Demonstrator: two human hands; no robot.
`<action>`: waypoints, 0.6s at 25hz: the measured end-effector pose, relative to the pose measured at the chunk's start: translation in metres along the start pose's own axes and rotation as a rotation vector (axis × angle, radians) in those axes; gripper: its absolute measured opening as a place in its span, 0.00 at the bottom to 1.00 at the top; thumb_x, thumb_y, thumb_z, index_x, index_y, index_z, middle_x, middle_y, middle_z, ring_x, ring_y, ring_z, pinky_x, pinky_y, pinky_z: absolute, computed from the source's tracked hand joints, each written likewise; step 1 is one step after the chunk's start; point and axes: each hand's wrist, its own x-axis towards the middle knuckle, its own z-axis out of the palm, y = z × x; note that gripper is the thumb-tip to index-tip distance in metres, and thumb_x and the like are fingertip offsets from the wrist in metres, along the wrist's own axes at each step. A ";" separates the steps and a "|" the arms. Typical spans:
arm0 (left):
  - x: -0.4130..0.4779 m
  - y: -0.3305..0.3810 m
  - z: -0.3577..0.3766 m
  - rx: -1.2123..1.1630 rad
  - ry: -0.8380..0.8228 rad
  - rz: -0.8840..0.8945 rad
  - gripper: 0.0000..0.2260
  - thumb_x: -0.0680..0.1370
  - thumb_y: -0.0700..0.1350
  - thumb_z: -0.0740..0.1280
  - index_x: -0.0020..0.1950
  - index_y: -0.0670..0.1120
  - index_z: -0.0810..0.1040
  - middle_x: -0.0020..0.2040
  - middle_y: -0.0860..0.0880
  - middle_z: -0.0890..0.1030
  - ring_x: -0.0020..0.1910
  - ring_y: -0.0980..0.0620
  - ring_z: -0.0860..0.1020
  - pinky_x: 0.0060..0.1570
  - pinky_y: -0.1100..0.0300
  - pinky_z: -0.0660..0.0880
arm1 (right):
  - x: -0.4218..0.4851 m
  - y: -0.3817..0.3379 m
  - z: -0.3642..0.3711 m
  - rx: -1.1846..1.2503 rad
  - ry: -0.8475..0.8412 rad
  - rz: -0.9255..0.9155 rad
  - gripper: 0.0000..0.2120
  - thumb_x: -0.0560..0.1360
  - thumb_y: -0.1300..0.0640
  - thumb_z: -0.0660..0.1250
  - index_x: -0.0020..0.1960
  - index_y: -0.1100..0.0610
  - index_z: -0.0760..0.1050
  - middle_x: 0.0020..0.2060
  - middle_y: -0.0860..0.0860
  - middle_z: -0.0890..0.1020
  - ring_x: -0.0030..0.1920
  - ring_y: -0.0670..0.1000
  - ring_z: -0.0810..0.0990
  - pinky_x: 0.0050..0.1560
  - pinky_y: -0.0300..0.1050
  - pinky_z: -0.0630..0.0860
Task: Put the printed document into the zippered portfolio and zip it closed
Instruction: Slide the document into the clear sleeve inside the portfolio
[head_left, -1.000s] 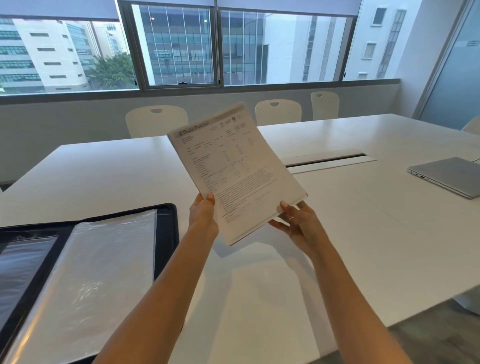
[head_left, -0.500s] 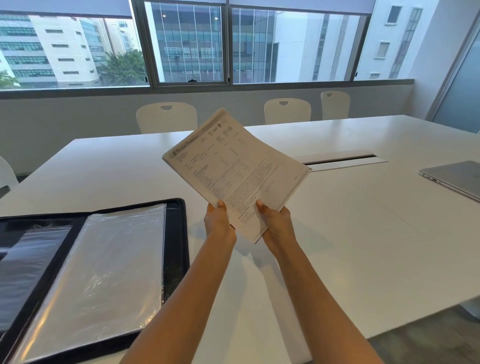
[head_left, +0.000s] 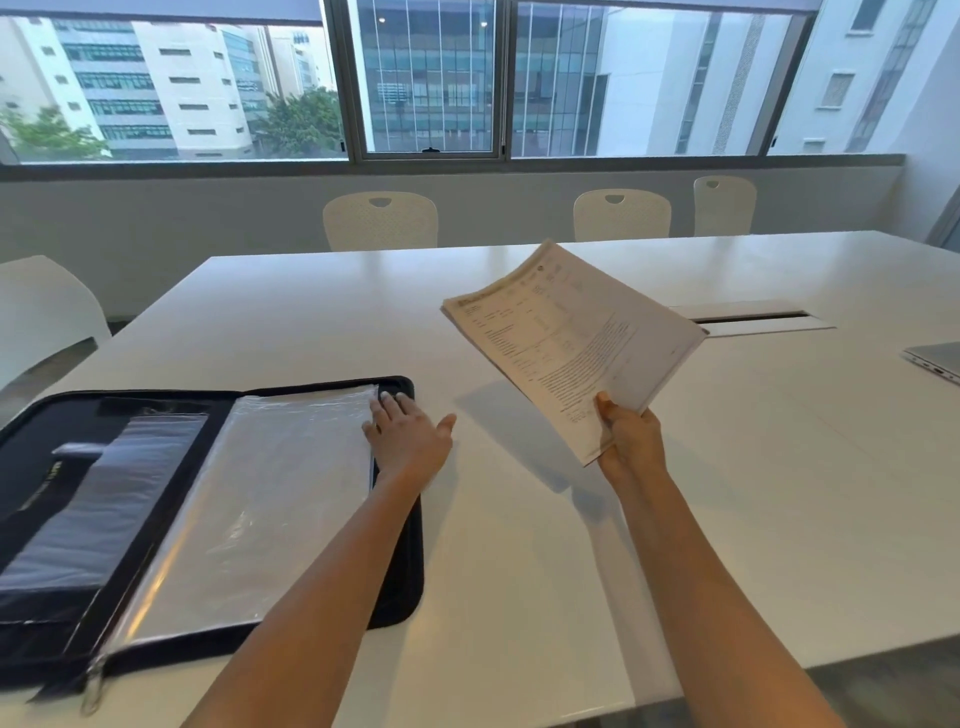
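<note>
The printed document (head_left: 566, 343), a stapled white stack with small text, is held tilted above the white table (head_left: 519, 545) by my right hand (head_left: 631, 434), which grips its near corner. The black zippered portfolio (head_left: 400, 597) lies open and flat at the left. A clear plastic sleeve (head_left: 249, 509) covers its right half and dark pockets fill its left half. My left hand (head_left: 408, 434) rests with fingers spread on the far right corner of the portfolio, at the sleeve's edge, holding nothing. A zipper pull (head_left: 92, 686) hangs at the near edge.
A closed grey laptop (head_left: 935, 361) lies at the right edge of the table. A cable slot (head_left: 753, 319) is set into the table's middle. White chairs (head_left: 380, 221) stand along the far side below the windows, and one more chair (head_left: 41, 312) at the left.
My left hand let go of the document and moved left onto the portfolio's far right corner. My right hand now holds the document alone, lower and more to the right.
</note>
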 end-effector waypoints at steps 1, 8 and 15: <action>0.000 -0.006 0.006 0.032 -0.062 -0.023 0.39 0.79 0.65 0.50 0.78 0.36 0.46 0.78 0.36 0.47 0.77 0.38 0.43 0.73 0.40 0.47 | 0.000 0.001 -0.001 -0.001 0.013 0.010 0.13 0.77 0.70 0.62 0.60 0.61 0.73 0.48 0.54 0.82 0.45 0.54 0.82 0.42 0.51 0.83; -0.007 -0.013 0.024 0.071 -0.111 -0.021 0.37 0.79 0.66 0.42 0.79 0.42 0.43 0.79 0.40 0.44 0.78 0.40 0.40 0.72 0.38 0.40 | 0.000 0.009 -0.009 0.013 0.025 0.004 0.12 0.77 0.71 0.61 0.57 0.58 0.74 0.50 0.54 0.82 0.46 0.54 0.83 0.41 0.51 0.83; -0.031 -0.021 0.023 0.107 -0.149 0.165 0.39 0.76 0.70 0.40 0.79 0.46 0.41 0.79 0.43 0.40 0.77 0.43 0.37 0.72 0.39 0.38 | -0.009 0.028 -0.001 -0.002 0.050 0.038 0.12 0.77 0.70 0.61 0.49 0.54 0.75 0.47 0.52 0.82 0.40 0.51 0.85 0.41 0.52 0.82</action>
